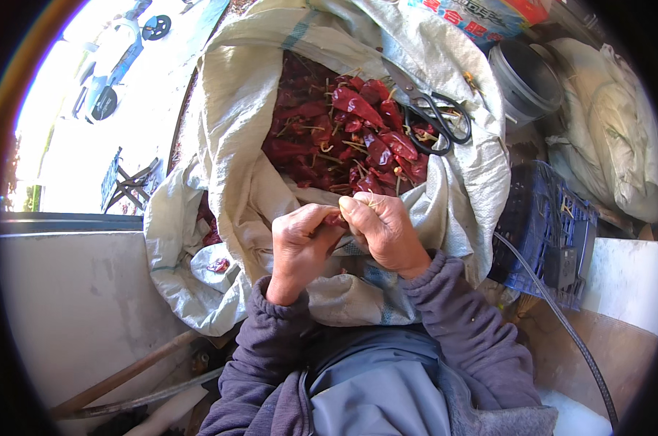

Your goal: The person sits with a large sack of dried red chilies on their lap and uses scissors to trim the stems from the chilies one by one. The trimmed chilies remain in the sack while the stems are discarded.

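Before me an off-white woven plastic sack stands with its mouth rolled wide, filled with dried red chili peppers that have pale stems. Over the near rim, my left hand grips a dark red dried chili, most of it hidden by the fingers. My right hand meets it there, thumb and forefinger pinched on a thin pale stem at the chili's end. A pair of black-handled scissors lies on the peppers and the sack's right rim, out of both hands.
A smaller sack with red chilies leans at the left. On the right are a plastic bucket, a blue plastic crate and stuffed pale sacks. A braided hose curves past my right arm. Wooden poles lie lower left.
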The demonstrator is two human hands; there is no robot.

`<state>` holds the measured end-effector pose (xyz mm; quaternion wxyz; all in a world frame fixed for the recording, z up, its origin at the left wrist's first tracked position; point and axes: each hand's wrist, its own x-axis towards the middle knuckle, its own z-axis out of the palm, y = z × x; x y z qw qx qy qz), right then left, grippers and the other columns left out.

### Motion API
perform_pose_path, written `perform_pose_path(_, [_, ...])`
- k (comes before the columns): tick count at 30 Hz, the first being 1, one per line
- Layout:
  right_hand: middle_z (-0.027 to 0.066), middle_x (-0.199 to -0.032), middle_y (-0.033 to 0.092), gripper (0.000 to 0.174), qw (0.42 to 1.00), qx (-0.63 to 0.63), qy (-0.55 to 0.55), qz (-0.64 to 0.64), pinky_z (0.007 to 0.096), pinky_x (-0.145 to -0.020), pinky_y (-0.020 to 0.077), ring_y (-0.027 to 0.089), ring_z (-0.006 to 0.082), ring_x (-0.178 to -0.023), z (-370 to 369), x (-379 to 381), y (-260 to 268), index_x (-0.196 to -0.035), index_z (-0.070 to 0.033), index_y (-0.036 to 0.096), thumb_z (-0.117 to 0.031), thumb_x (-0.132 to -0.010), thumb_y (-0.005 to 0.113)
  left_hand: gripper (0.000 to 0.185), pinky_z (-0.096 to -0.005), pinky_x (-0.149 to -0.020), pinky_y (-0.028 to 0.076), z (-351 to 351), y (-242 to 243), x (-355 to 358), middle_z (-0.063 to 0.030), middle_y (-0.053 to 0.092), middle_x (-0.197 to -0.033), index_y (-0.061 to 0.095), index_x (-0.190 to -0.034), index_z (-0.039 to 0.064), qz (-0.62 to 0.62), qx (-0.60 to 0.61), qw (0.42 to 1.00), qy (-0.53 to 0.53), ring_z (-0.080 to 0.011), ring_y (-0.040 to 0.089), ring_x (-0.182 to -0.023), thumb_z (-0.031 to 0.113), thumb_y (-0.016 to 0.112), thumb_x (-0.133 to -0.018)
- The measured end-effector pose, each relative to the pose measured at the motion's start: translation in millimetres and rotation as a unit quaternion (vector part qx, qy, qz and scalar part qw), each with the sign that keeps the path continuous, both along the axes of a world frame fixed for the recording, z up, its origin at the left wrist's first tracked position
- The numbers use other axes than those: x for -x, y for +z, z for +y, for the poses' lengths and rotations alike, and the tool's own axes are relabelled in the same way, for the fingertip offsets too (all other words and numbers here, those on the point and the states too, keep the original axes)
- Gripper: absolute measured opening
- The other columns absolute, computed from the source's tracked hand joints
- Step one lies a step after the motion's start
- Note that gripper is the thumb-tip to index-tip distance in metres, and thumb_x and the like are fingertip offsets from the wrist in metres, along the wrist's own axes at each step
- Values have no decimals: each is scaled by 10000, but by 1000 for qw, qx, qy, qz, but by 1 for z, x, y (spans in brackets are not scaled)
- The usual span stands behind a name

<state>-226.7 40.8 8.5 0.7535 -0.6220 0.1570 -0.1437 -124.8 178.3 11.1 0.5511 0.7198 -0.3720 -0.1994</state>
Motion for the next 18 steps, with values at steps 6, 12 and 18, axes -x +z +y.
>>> perform_pose_path(6, [-57,-623,444,374,971,-239,-9,-24,220,-476,278,358,33,-526,4,1,-13,-728,-127,521,-283,-1067,529,67,-217,-483,391,-4,-9,3,-7,636,-707,696,-990,-15,187,40,982,0,-55,531,-549,-21,670,-929])
perform_pose_path(12, [-56,-645,466,353,980,-196,-13,-12,221,-476,303,398,32,-542,-3,3,-16,-756,-124,543,-279,-1073,530,88,-207,-476,373,-10,-12,5,-7,641,-750,689,-1057,9,267,53,962,7,-43,521,-545,29,663,-975])
perform_pose_path(18, [-44,-687,504,342,937,-347,-1,-44,219,-459,309,412,41,-535,-2,4,-14,-793,-126,558,-318,-1075,544,137,-218,-567,440,-12,-13,3,-39,673,-841,667,-1097,4,399,135,907,14,-66,556,-638,51,655,-968])
